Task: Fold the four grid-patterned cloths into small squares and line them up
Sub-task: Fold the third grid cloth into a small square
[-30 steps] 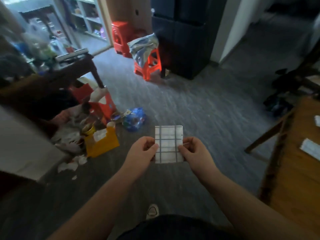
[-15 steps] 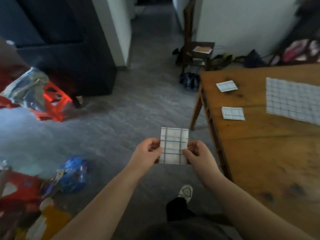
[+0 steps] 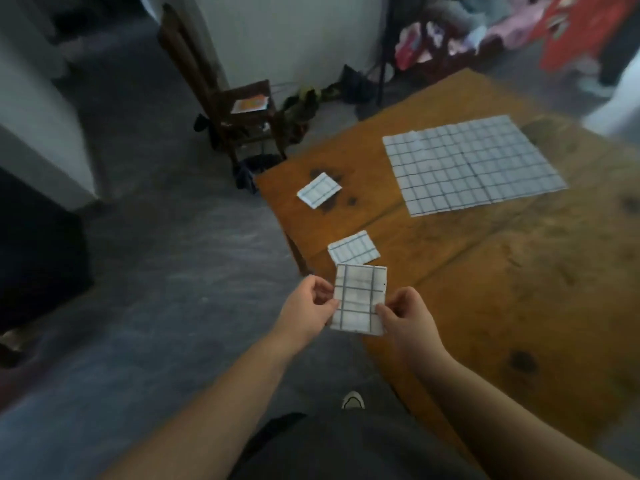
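I hold a folded white cloth with a dark grid (image 3: 360,298) in the air, just off the wooden table's near left corner. My left hand (image 3: 306,308) pinches its left edge and my right hand (image 3: 407,315) pinches its lower right edge. Two other folded grid cloths lie on the table (image 3: 502,282): one (image 3: 353,251) just beyond the held cloth, one (image 3: 318,189) farther back near the left edge. A large unfolded grid cloth (image 3: 471,162) lies flat at the table's far right.
A dark wooden chair (image 3: 239,112) with a paper on its seat stands beyond the table's far left corner, shoes and clutter around it. Piled clothes lie at the back right. Grey floor spreads to the left, and my shoe (image 3: 352,400) shows below.
My view has swung right, from the cluttered floor to the table. Both hands still pinch the folded cloth, which now hangs at the table's near left corner.
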Available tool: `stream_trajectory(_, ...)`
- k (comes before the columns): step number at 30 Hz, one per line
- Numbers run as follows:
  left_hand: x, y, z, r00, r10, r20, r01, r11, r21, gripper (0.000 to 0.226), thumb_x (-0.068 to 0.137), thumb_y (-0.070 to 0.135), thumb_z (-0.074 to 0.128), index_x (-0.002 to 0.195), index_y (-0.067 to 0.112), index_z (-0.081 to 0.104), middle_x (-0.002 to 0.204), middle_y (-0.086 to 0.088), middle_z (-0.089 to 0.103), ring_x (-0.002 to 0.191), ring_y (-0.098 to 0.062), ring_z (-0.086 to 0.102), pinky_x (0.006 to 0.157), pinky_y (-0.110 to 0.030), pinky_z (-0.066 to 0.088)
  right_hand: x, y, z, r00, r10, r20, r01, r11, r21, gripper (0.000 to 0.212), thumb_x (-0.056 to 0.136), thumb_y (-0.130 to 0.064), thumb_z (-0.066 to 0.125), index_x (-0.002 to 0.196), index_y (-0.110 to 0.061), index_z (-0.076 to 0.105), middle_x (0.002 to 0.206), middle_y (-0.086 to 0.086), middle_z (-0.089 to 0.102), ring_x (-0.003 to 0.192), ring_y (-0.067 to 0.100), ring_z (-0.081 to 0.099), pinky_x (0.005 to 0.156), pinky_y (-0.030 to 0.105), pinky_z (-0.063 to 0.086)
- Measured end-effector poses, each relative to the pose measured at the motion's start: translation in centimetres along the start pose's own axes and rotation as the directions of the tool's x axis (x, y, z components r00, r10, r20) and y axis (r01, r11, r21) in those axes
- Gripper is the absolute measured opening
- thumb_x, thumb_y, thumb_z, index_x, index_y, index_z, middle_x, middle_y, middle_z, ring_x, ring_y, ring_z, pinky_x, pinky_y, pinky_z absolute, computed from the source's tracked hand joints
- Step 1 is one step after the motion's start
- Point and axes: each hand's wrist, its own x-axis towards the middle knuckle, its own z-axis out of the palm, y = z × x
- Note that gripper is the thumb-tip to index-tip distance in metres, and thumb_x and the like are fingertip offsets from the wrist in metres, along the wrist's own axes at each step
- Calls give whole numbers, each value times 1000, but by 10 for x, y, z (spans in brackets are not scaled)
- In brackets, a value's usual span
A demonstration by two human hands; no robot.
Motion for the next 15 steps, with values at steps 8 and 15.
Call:
stream_trajectory(8,98,36,82,927,52,372,-190,920,344,17,92,21,71,84,29,58,85,7,65,81,-8,60,70,-26,46,42,44,-45,959,167,-229,-162,986,41,11,92,-21,67,97,-28,59,95,-7,67,88,6,66,72,25,58)
stream_trajectory(15,152,37,127,764,-16,646,-386,790,477,20,96,21,65,88,37,56,92,11,64,86,-4,60,67,-21,44,69,72,-30,892,266,-366,-276,961,25,16,94,-21,64,99,-33,57,99,-15,62,92,1,61,72,19,54)
